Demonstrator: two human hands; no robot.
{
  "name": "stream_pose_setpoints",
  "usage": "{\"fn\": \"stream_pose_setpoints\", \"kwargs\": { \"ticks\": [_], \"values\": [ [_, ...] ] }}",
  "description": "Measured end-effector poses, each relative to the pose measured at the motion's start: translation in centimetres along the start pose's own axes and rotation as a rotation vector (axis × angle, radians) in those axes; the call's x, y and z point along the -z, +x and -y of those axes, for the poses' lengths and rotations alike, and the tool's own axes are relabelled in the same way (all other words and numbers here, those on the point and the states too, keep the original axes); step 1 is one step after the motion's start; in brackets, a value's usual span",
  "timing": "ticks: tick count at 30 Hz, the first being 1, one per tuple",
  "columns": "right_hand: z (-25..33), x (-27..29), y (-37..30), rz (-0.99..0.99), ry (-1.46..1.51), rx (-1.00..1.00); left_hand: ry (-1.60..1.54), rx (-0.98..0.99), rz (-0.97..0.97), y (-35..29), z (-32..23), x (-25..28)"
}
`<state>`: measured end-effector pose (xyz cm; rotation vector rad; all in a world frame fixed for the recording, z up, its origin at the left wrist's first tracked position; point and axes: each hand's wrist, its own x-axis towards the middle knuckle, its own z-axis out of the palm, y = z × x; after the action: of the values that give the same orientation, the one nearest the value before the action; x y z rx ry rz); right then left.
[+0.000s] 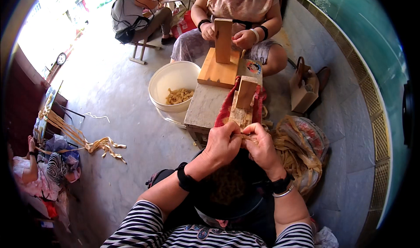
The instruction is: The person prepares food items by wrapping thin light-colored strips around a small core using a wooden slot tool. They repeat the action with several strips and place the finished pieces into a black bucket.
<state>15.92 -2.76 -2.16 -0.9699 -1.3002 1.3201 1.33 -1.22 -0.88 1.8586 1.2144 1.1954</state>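
My left hand [223,144] and my right hand [263,148] meet above my lap, fingers closed on a pale tan strip [248,137] that shows between them. Just beyond them a small wooden stand with an upright block [246,93] rests on red cloth [226,109] at the bench's near end. Below my wrists, in shadow, a dark tub [245,215] holds a heap of small tan pieces [227,186]. Beside my right hand, a plastic bag [317,136] spills long tan strips [291,154].
Across the bench [202,104], a person [245,12] works at another wooden stand [218,68]. A white bucket [157,90] with tan knotted pieces stands left. A handbag [305,90] sits right. Other people sit at far left and back; strips [98,143] hang from a left-side rack.
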Motion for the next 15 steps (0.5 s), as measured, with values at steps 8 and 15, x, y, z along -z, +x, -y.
{"fn": "stream_pose_setpoints", "kwargs": {
  "ticks": [8, 15],
  "values": [
    [0.7, 3.6, 0.2, 0.288, 0.678, -0.400, 0.042, -0.035, -0.071, 0.8, -0.5, 0.3],
    [0.2, 2.0, 0.1, 0.096, 0.558, -0.260, 0.163, -0.256, 0.087, 0.6, -0.4, 0.8]
  ]
}}
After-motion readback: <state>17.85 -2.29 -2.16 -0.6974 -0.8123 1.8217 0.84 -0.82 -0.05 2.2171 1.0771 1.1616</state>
